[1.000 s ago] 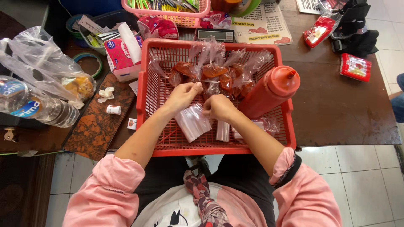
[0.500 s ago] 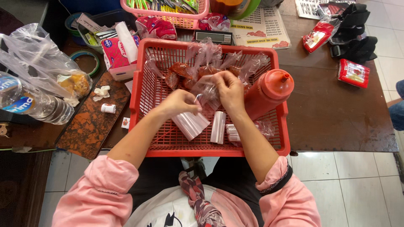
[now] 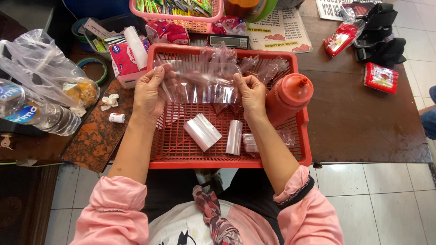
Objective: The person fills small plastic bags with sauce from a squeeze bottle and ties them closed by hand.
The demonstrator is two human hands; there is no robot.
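Nearest, pink sleeves pushed up at the table's near edge, above tiled floor. Just beyond, a red plastic basket (image 3: 181, 161) with low latticed walls, its front rim slightly overhanging the brown table (image 3: 363, 127); open floor of the basket toward the front, holding a folded stack of clear bags (image 3: 202, 132) and two small rolls (image 3: 235, 137) lying loose, apart from both hands. Above these, a clear plastic bag (image 3: 202, 84) stretched flat between the hands: left hand (image 3: 149, 93) pinching its left edge, right hand (image 3: 251, 93) pinching its right edge, both clenched on the film. Against the basket's right wall, a red squeeze bottle (image 3: 288, 97), close beside the right wrist. Bare tabletop wide open to the right. Left of the basket, a mottled brown board (image 3: 97, 136), a water bottle (image 3: 36, 115) and crumpled clear bags. Farther back, a red-and-white packet (image 3: 125, 59), a pink basket (image 3: 181, 20), a small scale, printed sheets, and flat red packets (image 3: 380, 78) far right.
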